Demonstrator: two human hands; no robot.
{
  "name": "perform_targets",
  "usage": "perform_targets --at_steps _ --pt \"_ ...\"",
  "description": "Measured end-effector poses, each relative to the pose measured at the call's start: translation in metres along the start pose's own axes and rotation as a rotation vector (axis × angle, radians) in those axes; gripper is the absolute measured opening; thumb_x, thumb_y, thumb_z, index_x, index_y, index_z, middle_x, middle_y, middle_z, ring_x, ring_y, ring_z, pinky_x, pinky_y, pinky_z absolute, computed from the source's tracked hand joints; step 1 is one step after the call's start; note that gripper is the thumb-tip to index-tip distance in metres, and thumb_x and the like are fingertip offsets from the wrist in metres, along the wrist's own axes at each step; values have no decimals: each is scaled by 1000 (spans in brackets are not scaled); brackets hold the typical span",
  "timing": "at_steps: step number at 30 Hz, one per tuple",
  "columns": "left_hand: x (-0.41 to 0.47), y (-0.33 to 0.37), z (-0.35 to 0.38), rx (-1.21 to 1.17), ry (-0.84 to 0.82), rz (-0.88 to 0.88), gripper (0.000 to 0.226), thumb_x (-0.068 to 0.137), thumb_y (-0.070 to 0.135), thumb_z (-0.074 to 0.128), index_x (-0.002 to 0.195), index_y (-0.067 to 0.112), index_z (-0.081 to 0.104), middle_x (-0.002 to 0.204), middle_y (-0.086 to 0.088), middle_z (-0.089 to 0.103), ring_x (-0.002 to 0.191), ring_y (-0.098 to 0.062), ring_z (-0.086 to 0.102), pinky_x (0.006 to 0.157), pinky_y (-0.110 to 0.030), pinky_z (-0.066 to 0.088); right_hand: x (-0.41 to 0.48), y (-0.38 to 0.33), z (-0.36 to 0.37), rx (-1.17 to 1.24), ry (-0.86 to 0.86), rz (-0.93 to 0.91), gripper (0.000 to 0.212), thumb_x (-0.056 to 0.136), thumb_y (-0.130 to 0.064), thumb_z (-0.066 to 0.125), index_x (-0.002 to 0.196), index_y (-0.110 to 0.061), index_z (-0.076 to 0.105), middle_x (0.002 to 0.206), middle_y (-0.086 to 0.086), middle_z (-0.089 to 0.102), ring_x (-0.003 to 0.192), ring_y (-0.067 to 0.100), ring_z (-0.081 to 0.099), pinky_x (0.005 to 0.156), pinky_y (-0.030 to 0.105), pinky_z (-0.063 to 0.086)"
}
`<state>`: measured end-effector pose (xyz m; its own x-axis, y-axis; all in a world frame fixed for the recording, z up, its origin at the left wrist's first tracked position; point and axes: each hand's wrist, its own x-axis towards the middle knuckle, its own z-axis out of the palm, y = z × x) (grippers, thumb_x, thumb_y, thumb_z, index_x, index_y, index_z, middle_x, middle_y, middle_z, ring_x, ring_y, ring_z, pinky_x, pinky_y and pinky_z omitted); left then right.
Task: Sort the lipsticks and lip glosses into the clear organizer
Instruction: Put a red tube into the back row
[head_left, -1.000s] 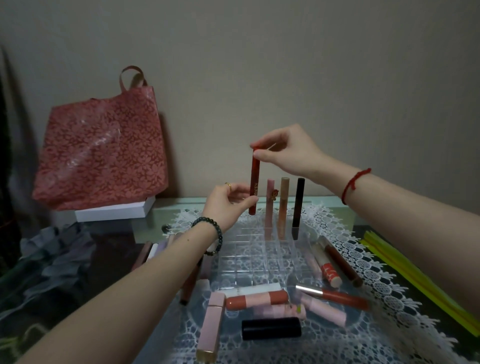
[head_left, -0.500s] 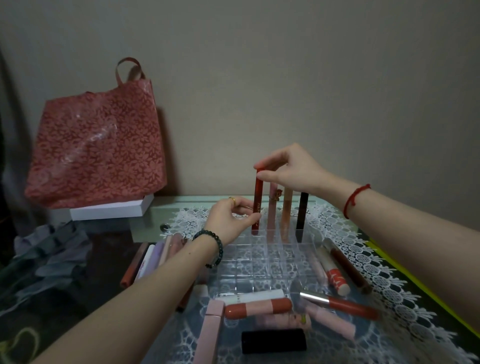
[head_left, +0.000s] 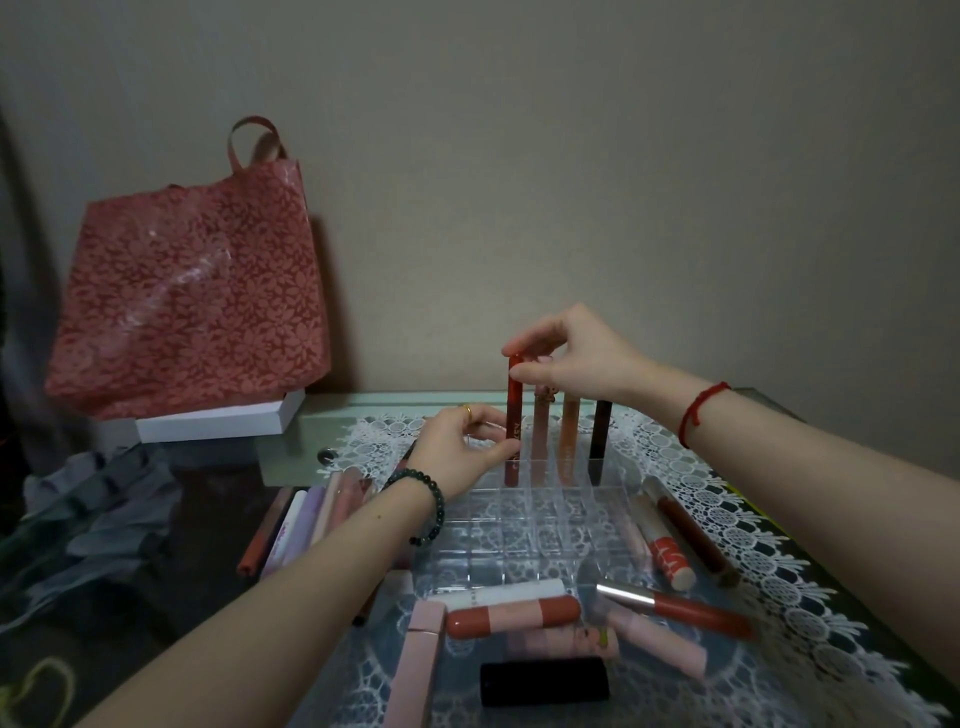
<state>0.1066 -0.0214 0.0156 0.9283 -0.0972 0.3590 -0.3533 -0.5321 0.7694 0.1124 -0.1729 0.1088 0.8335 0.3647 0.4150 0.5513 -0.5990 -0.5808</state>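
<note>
A clear grid organizer (head_left: 535, 535) sits on a white lace mat. My right hand (head_left: 571, 353) pinches the top of a tall red lip gloss tube (head_left: 514, 410) that stands upright in a back-row slot. My left hand (head_left: 462, 447) touches the tube's lower part with thumb and fingers at the organizer's back left corner. To its right stand three tubes: pink (head_left: 540, 431), orange (head_left: 569, 434) and black (head_left: 600, 428). Several loose lipsticks lie in front, among them a coral-and-pink one (head_left: 514, 616) and a black one (head_left: 544, 680).
A red patterned bag (head_left: 192, 291) stands on a white box (head_left: 218, 418) at the back left. More tubes (head_left: 301, 525) lie left of the organizer and others (head_left: 670, 540) along its right side. The wall rises close behind the table; crumpled grey cloth (head_left: 88, 525) lies far left.
My right hand has lowered the red tube from above the organizer down into a back-row slot. My left hand stayed near the tube's base, now touching it.
</note>
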Motion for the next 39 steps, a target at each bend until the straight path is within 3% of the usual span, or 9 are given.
perform_targets --at_steps 8,12,14,23,26,29,31,35,39 --pt "-2 4 -6 -50 34 45 23 72 23 73 89 32 60 83 15 65 88 3 60 88 -23 43 -4 -5 -5 -10 6 -23 18 78 -13 67 96 -15 67 75 -11 59 48 4 58 60 18 51" --pt "-4 4 -18 -49 63 54 25 74 27 71 97 29 61 91 12 66 95 -2 59 92 -24 42 -6 -8 -11 -37 59 -34 22 78 -20 68 100 -18 67 89 -4 64 81 8 59 68 12 46" --pt "-6 5 -28 -54 80 45 24 76 28 69 98 28 61 92 10 66 96 -2 59 93 -26 41 -7 -9 -15 -48 80 -38 22 79 -24 66 101 -22 66 99 -3 65 92 6 55 80 18 42" --pt "-32 0 -87 -56 152 46 22 78 19 68 98 21 62 94 -2 67 97 -14 61 94 -35 46 -23 -22 -18 -19 223 -92 27 82 -24 62 108 -24 62 103 -4 63 100 11 56 93 28 43" --pt "-44 -4 -103 -38 168 55 20 78 18 67 97 23 61 94 1 66 95 -10 61 89 -29 47 -30 -30 -12 27 263 -115 27 82 -18 62 109 -21 62 101 -3 63 99 12 56 94 28 43" --pt "-57 -8 -118 19 199 78 20 78 18 67 96 22 60 87 9 64 85 0 59 72 -11 46 -38 -39 -2 52 262 -136 25 82 -16 61 107 -21 63 101 -2 64 97 12 57 93 27 44" --pt "-65 -12 -128 16 214 70 20 79 15 66 98 19 60 87 7 64 83 1 58 66 -7 47 -43 -45 6 54 242 -145 25 82 -16 61 106 -22 63 100 -3 64 96 11 58 92 28 45" --pt "-81 -23 -144 15 216 41 22 78 14 66 100 17 61 96 2 65 90 -4 60 83 -14 45 -51 -53 25 39 162 -162 25 83 -21 60 107 -26 62 99 -8 64 96 9 58 90 32 48" --pt "-98 -39 -152 6 212 -34 24 78 14 67 100 19 61 99 -1 67 96 -8 61 89 -22 45 -59 -58 49 38 57 -149 26 83 -22 60 108 -30 59 98 -15 60 95 2 55 91 23 45"
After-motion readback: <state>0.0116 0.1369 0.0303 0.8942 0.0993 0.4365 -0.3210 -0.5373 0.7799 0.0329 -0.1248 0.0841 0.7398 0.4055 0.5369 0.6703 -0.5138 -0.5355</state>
